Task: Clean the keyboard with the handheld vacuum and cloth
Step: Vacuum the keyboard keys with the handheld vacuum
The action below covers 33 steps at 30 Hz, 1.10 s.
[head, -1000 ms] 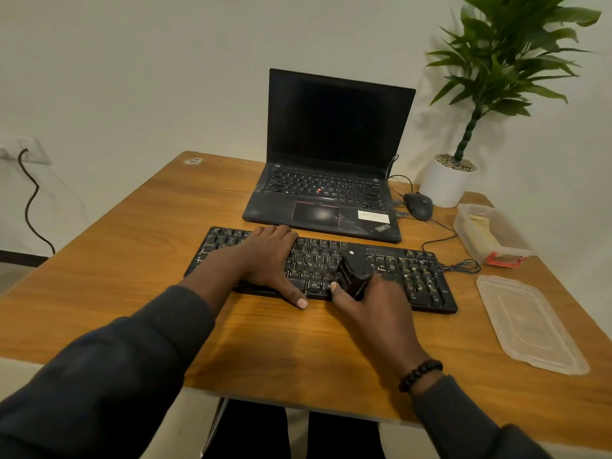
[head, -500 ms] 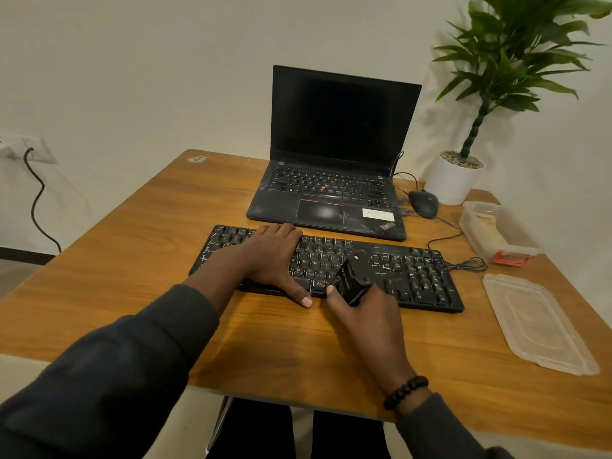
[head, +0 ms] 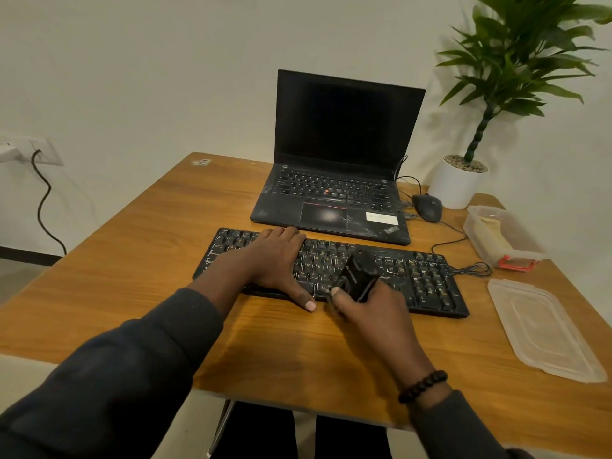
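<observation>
Right hand point(head: 374, 313) with the handheld vacuum point(head: 359, 274) has slid leftward along the keyboard point(head: 427, 283) since the earlier frames, now over the middle keys at frame centre; fingers wrapped around the black vacuum body, thumb on its left side. Left hand point(head: 275, 260) stays flat on the keyboard's left half, fingers straight and released, thumb tip off the front edge onto the wooden desk point(head: 132, 260). Clear plastic container point(head: 503, 236) at right edge holds something pale yellow, maybe the cloth, cannot tell; red clip on its near end. Its clear lid point(head: 543, 329) lies separate on the desk, lower right. Laptop point(head: 341, 160) behind the keyboard, screen dark, "ThinkPad" mark on palm rest, white sticker unreadable. Mouse point(head: 429, 207) and potted plant point(head: 460, 183) upper right.
</observation>
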### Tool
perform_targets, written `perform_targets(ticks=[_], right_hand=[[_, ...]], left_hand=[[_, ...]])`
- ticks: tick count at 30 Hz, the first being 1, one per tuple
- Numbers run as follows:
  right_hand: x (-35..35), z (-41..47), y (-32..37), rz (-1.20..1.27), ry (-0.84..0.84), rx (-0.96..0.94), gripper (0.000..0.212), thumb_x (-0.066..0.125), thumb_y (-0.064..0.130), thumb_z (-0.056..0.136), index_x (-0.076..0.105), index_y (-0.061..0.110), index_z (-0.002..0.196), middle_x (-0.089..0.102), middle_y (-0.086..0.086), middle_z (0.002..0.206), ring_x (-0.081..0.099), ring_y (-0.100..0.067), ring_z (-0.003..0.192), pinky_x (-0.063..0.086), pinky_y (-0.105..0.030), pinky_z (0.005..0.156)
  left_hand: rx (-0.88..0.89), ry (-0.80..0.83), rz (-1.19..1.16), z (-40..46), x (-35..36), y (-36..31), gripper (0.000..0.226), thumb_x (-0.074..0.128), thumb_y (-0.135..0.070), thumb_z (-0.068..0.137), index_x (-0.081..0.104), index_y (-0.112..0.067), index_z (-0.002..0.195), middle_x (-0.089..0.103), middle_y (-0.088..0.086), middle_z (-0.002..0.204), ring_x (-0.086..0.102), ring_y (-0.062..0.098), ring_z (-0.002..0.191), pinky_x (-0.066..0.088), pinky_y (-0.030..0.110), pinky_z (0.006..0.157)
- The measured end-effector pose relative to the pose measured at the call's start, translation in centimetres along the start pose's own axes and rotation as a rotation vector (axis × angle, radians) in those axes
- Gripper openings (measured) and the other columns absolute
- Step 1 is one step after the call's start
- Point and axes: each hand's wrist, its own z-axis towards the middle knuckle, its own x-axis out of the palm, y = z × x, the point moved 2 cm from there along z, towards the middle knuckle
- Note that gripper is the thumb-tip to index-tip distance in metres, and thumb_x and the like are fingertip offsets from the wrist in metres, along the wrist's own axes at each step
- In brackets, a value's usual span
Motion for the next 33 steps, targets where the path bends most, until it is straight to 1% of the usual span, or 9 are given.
perform_targets(ticks=[4,10,12,14,18,23,27,30,33], right_hand=[[-1.2,1.5,0.0,0.051,-0.085,-0.026,0.019,0.063,0.047,0.085,0.06,0.028,0.085,0.064,0.01,0.076,0.061,-0.006,0.073,0.053,-0.026,0.064],[0.6,0.1,0.2,-0.057,-0.001,-0.097,0.021,0.062,0.05,0.084,0.059,0.029,0.084,0.062,0.01,0.07,0.059,-0.003,0.066,0.043,-0.021,0.052],[-0.9,0.3,0.0,0.057,0.051,-0.027,0.016,0.064,0.046,0.085,0.057,0.033,0.084,0.064,0.011,0.079,0.06,-0.003,0.076,0.05,-0.022,0.064],[-2.3,0.8,-0.1,0.153,-0.02,0.001,0.016,0.064,0.046,0.085,0.054,0.034,0.081,0.064,0.011,0.082,0.061,-0.005,0.08,0.054,-0.029,0.072],[-0.3,0.6,0.3,0.054,-0.084,-0.03,0.019,0.063,0.047,0.086,0.06,0.028,0.086,0.064,0.009,0.075,0.06,-0.004,0.07,0.054,-0.029,0.064],[-0.1,0.9,0.9,0.052,0.008,-0.067,0.015,0.064,0.046,0.086,0.054,0.034,0.084,0.062,0.012,0.074,0.061,-0.002,0.072,0.053,-0.024,0.063],[-1.1,1.6,0.3,0.085,-0.08,-0.025,0.016,0.064,0.045,0.087,0.054,0.032,0.083,0.061,0.013,0.073,0.06,-0.003,0.071,0.046,-0.019,0.058],[0.7,0.3,0.2,-0.004,-0.035,-0.048,0.023,0.062,0.05,0.085,0.06,0.026,0.084,0.062,0.01,0.07,0.058,-0.002,0.065,0.037,-0.018,0.05],[0.5,0.2,0.0,0.052,-0.045,-0.05,0.025,0.063,0.052,0.083,0.063,0.027,0.088,0.064,0.012,0.074,0.06,-0.002,0.069,0.046,-0.024,0.056]], left_hand=[[-0.004,0.011,-0.01,0.2,0.0,0.0,0.139,0.066,-0.086,0.056,0.005,-0.011,0.157,0.011,0.008,0.163,0.012,0.031,0.148,0.008,0.046,0.121],[-0.004,0.011,-0.006,0.3,0.3,0.2,0.14,0.065,-0.087,0.055,0.005,-0.012,0.157,0.01,0.008,0.163,0.011,0.031,0.148,0.008,0.046,0.121],[-0.005,0.011,-0.008,0.3,0.2,0.1,0.14,0.066,-0.087,0.055,0.005,-0.012,0.157,0.011,0.008,0.163,0.012,0.031,0.148,0.008,0.046,0.121],[-0.007,0.014,-0.015,0.2,0.1,0.1,0.139,0.067,-0.086,0.056,0.005,-0.012,0.157,0.011,0.008,0.162,0.012,0.031,0.148,0.008,0.046,0.121],[-0.013,0.017,-0.007,0.2,0.0,-0.1,0.139,0.068,-0.084,0.056,0.007,-0.011,0.157,0.012,0.008,0.162,0.012,0.031,0.147,0.008,0.045,0.12],[-0.008,0.021,-0.006,0.1,0.0,-0.1,0.139,0.068,-0.084,0.057,0.005,-0.011,0.157,0.01,0.008,0.163,0.011,0.032,0.148,0.007,0.046,0.121],[-0.004,0.02,-0.012,0.3,0.0,0.0,0.14,0.067,-0.085,0.056,0.006,-0.011,0.157,0.011,0.008,0.162,0.011,0.032,0.148,0.007,0.046,0.121],[0.0,0.012,0.004,0.4,0.0,0.0,0.139,0.067,-0.085,0.057,0.006,-0.009,0.156,0.012,0.009,0.162,0.012,0.032,0.147,0.008,0.046,0.121],[0.002,0.012,0.005,0.3,0.0,-0.1,0.138,0.068,-0.084,0.058,0.006,-0.009,0.156,0.011,0.009,0.162,0.012,0.032,0.147,0.008,0.046,0.121]])
